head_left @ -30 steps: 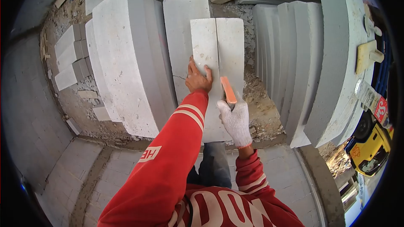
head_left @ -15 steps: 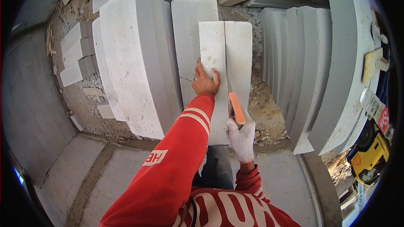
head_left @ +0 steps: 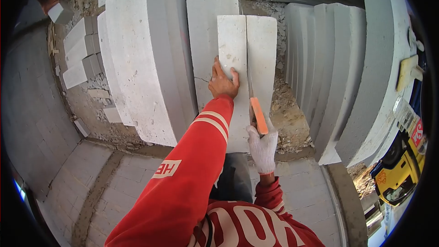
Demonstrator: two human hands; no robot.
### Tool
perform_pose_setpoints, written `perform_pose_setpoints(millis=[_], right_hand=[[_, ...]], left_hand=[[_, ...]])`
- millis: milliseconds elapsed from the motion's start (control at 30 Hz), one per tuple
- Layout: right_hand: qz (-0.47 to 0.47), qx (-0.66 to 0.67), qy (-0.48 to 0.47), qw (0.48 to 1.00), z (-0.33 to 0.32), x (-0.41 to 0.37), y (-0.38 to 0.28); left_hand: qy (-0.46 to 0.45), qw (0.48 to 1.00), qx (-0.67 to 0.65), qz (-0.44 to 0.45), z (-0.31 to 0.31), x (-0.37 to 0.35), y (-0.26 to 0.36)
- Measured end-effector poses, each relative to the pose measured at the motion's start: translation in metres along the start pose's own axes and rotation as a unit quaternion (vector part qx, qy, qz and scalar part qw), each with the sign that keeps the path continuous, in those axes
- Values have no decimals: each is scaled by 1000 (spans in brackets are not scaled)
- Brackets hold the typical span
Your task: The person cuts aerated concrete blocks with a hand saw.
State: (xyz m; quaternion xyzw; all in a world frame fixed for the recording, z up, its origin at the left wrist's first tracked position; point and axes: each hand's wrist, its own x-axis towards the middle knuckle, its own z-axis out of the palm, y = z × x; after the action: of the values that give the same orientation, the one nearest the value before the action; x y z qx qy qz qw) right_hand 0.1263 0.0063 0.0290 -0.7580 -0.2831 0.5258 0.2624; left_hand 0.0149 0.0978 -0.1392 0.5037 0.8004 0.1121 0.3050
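Observation:
A white concrete block [head_left: 261, 55] lies lengthwise before me, with a long, straight cut running down it. My bare left hand [head_left: 224, 81] rests on the narrower strip [head_left: 232, 36] left of the cut, fingers spread. My right hand [head_left: 263, 148], in a white knit glove, is wrapped round the orange handle of a handsaw [head_left: 259, 116]. The saw's blade sits in the cut, mostly hidden inside it. Beneath lies another pale block [head_left: 201, 27] with a dark crack near my left hand.
Large blocks [head_left: 132, 59] stand on the left and a row of slabs [head_left: 315, 64] on the right. Small cut pieces [head_left: 80, 71] lie on rubble at left. Another person's hand [head_left: 49, 5] touches a small block [head_left: 61, 13] at upper left. A yellow machine [head_left: 398, 176] is at lower right.
The view has tilted slightly, so the blocks sit a little higher. A person's hand and a small block have come into view at upper left. My hands keep nearly the same places.

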Motion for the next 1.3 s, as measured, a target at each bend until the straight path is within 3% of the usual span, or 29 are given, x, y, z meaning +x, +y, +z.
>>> perform_pose_setpoints(millis=[67,133,167,267,333,433,500,600,700,733,767,800,867,967,1067,1133,1233,1300], right_hand=[[-15,17,-1,1000,13,31,-12],[-32,-54,-18,998,12,30,-10],[-5,-89,-36,995,3,19,2],[-56,-23,16,998,-10,-62,-6],[2,-46,-9,999,-22,-92,-8],[24,11,-12,1000,-6,-31,-7],[-20,-87,-25,996,15,52,-30],[-88,2,3,996,21,59,-31],[-15,-63,-21,998,-2,-12,-11],[22,-8,-39,999,-14,-47,-15],[99,19,-27,995,-25,-79,-25],[118,7,-36,992,-34,-90,-25],[101,24,-36,994,-38,-74,-19],[29,-6,-52,998,1,41,-10],[40,16,-24,999,17,60,-11],[32,-8,-56,998,8,33,9],[1,-35,12,999,-1,-67,14],[28,-78,0,997,-23,-112,14]], left_hand=[[0,1000,1,19,-3,0,1],[-11,1000,4,12,-9,7,3],[-28,1000,8,-2,-10,0,7],[28,998,-18,47,2,2,-3],[-4,1000,13,-5,-5,-9,-1],[-3,1000,2,4,0,1,1],[3,1000,0,18,6,-6,-6],[15,1000,10,18,-2,16,-1],[25,999,-13,47,6,15,5],[30,998,-25,48,7,4,-8],[-17,1000,-6,4,-4,1,2],[-30,999,-1,-17,-8,-16,-3],[-17,1000,0,2,-6,0,5],[0,1000,0,5,-1,-7,-1],[19,1000,7,14,0,23,4],[-11,1000,16,5,-4,-20,-1],[21,998,-18,50,6,3,-8],[-13,1000,6,7,-7,-13,-4]])
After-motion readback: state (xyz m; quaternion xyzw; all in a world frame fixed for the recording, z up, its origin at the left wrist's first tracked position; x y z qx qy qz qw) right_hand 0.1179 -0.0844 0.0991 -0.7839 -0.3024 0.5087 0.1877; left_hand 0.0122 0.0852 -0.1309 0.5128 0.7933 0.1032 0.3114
